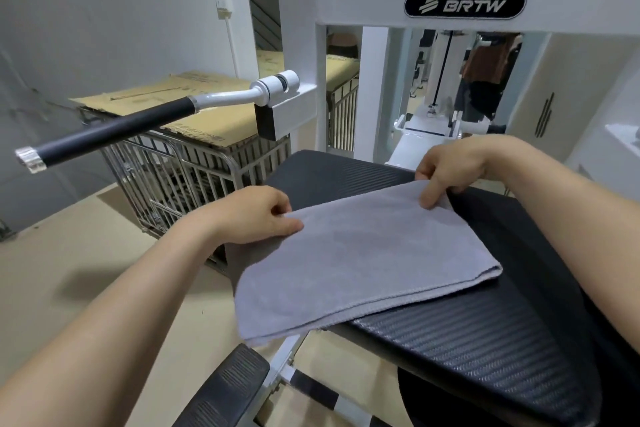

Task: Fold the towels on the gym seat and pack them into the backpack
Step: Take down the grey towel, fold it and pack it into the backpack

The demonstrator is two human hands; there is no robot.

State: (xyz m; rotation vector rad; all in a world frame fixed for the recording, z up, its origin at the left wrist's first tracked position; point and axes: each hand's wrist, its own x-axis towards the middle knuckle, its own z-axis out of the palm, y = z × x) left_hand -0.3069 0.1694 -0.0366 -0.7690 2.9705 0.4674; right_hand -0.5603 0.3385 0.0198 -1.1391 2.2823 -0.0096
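A grey towel (360, 260), folded over once, lies on the black ribbed gym seat (485, 333), its near left part hanging past the seat's edge. My left hand (256, 215) pinches the towel's far left corner between thumb and curled fingers. My right hand (450, 170) pinches the far right corner, fingers pointing down onto the cloth. A black fabric mass (540, 246) lies on the seat under my right forearm; I cannot tell if it is the backpack.
The white machine frame (464, 3) stands behind the seat. A black-gripped handle bar (114, 135) juts out to the left at chest height. A wire cage trolley (194, 177) topped with cardboard stands left of the seat. A black foot pad (221, 392) sits below.
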